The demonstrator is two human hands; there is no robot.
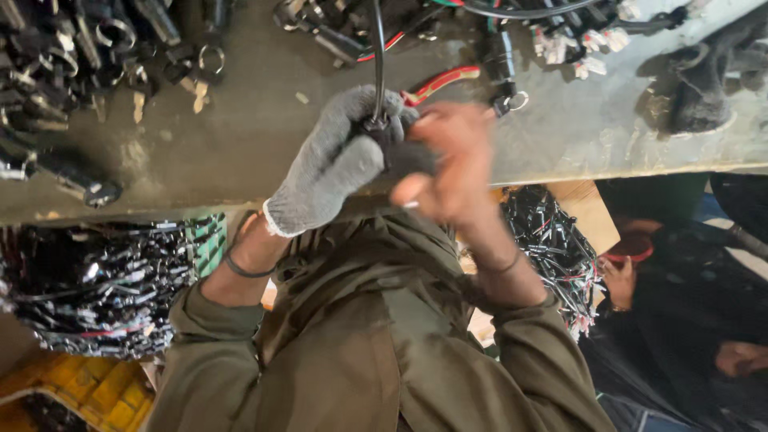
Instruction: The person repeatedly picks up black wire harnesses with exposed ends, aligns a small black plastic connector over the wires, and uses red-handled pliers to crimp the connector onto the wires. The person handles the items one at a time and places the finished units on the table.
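Head view, left hand: the left hand [340, 160] wears a grey knitted glove and sits just left of frame centre, closed in a fist around a small black part [376, 124] at its upper edge, at about 12 o'clock of the fist.
Head view, cable: a thin black cable [378, 48] runs straight up from that black part toward 12 o'clock and off the top of the frame.
Head view, right hand: the bare right hand [452, 160] is blurred, touching the gloved fist at its 3 o'clock side; its fingers curl toward the same black part, but I cannot tell whether they actually pinch it.
Head view, wrists: a dark band circles each wrist, above olive-green sleeves [224, 320] that fill the lower middle.
Head view, bench: the worn grey workbench [240, 120] spans the upper half, behind both hands.
Head view, 10 o'clock: a heap of dark metal parts and keys [88, 56] lies on the bench, well apart from the hands.
Head view, 1 o'clock: red-handled pliers [440, 80] lie near the hands, with tangled wires and white connectors [576, 36] beyond.
Head view, 8 o'clock: a big bundle of black wiring [96, 280] sits under the bench edge.
Head view, 4 o'clock: another wire bundle [560, 256], and another person's hand [620, 280] beside it.
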